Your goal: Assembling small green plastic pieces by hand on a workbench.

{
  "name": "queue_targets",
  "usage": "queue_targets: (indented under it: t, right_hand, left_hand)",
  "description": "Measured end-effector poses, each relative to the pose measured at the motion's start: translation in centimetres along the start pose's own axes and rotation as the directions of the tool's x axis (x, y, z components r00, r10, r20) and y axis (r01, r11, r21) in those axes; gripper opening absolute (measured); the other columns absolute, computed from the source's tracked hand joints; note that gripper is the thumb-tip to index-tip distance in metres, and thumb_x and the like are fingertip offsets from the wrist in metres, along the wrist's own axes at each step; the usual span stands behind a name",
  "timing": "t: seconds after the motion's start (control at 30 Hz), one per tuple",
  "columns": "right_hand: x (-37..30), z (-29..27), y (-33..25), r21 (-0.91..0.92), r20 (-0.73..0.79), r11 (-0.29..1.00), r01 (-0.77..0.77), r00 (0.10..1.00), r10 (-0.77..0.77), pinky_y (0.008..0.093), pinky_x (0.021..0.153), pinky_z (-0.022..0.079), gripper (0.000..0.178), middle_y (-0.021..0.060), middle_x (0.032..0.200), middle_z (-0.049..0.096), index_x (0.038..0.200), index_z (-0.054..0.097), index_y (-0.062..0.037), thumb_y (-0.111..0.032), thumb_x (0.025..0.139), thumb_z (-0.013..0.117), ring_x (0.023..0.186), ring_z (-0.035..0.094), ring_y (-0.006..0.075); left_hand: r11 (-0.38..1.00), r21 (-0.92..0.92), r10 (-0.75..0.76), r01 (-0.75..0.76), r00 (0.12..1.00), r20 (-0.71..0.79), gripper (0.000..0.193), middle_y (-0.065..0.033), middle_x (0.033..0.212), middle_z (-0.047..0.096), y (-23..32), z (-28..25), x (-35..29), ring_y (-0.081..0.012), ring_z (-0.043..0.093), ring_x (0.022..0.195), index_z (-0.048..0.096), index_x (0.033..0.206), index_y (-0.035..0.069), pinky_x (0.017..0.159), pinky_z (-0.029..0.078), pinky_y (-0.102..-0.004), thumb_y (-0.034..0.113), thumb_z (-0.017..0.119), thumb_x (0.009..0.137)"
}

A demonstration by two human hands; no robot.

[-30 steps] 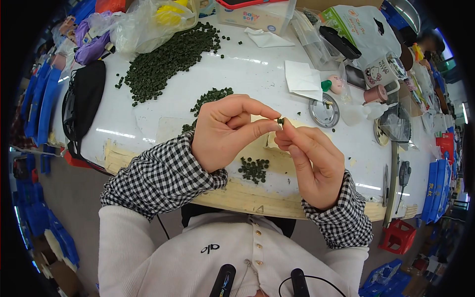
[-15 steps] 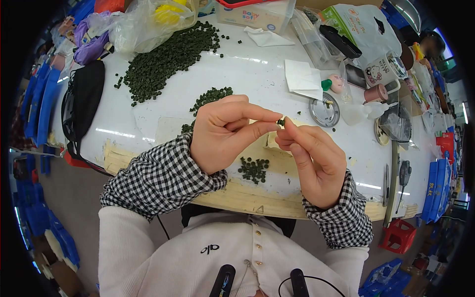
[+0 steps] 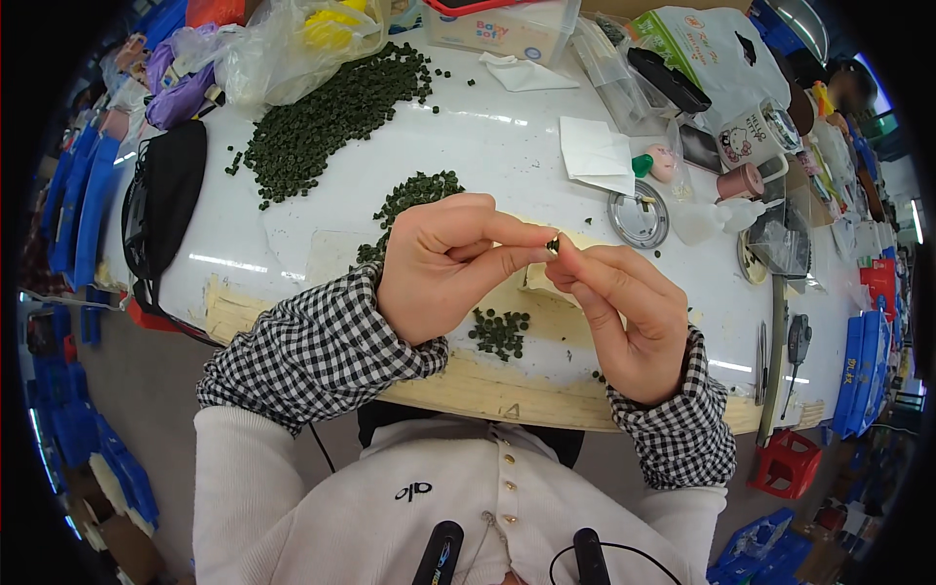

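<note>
A white table (image 3: 487, 161) spans the view, its pale wooden front edge (image 3: 478, 388) running just below the hands. A stretch of tabletop lies beyond the hands, between a large heap of small dark green pieces (image 3: 327, 122) and a sheet of white paper (image 3: 595, 156). Beside the heap, a see-through plastic bag (image 3: 268, 68) has something yellow (image 3: 336, 27) inside. A clear box (image 3: 497, 37) stands at the far edge, its contents hard to make out. The left hand (image 3: 444, 263) and right hand (image 3: 634, 317) meet at their fingertips, both pinching one tiny piece (image 3: 553, 245), dark with a bright glint, partly covered by fingers. It is held above the table, near a round silver dish (image 3: 641, 233) containing a small stick-like bit (image 3: 646, 204).
</note>
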State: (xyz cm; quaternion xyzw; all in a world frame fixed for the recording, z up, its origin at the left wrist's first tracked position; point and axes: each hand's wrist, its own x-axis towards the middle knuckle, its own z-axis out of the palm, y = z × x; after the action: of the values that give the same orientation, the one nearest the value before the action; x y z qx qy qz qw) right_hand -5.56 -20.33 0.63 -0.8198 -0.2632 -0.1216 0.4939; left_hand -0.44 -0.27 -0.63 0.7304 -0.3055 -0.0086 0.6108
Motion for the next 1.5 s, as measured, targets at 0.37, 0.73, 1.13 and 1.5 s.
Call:
queue_targets:
  t: [0.37,0.73,1.13,1.5]
  right_hand:
    - [0.14,0.03,0.15,0.081,-0.018,0.997,-0.001,1.0,0.003,0.0253,0.071,0.05,0.032,0.0126,0.09,0.064,0.117,0.059,0.0027,0.005,0.086,0.056,0.08,0.063,0.0195]
    - [0.25,-0.14,0.19,-0.172,0.027,0.973,0.152,0.988,-0.15,0.0268,0.065,0.051,0.038,0.0152,0.093,0.062,0.116,0.06,0.0033,0.009,0.079,0.061,0.075,0.062,0.0232]
    - [0.28,-0.29,0.34,-0.085,0.005,0.996,0.033,0.999,-0.032,0.025,0.064,0.05,0.033,0.0136,0.09,0.062,0.116,0.061,0.0014,0.006,0.083,0.059,0.074,0.062,0.02]
    - [0.16,-0.32,0.49,-0.052,0.002,0.998,0.025,1.0,-0.025,0.0243,0.063,0.049,0.031,0.0128,0.089,0.062,0.115,0.061,0.0014,0.004,0.085,0.058,0.073,0.061,0.0185]
  left_hand:
    - [0.991,-0.109,-0.074,0.072,0.997,-0.017,0.019,0.0056,0.067,0.045,0.06,0.15,-0.04,-0.0003,0.033,0.054,0.07,0.098,0.003,0.051,0.028,-0.0171,0.0,0.069,0.079]
    - [0.998,-0.052,-0.044,0.043,0.999,-0.006,0.017,0.0059,0.06,0.038,0.18,0.12,-0.09,-0.0038,0.034,0.056,0.07,0.095,0.001,0.053,0.028,-0.0208,-0.003,0.07,0.078]
    - [0.993,-0.056,-0.103,0.103,0.995,-0.003,0.018,0.0071,0.06,0.035,0.15,-0.06,0.17,-0.003,0.033,0.056,0.069,0.096,0.001,0.054,0.029,-0.0195,-0.001,0.07,0.078]
    - [0.991,-0.075,-0.114,0.114,0.994,0.004,0.018,0.007,0.062,0.036,0.45,-0.1,0.12,-0.0027,0.032,0.056,0.069,0.096,0.001,0.054,0.029,-0.0193,-0.002,0.07,0.078]
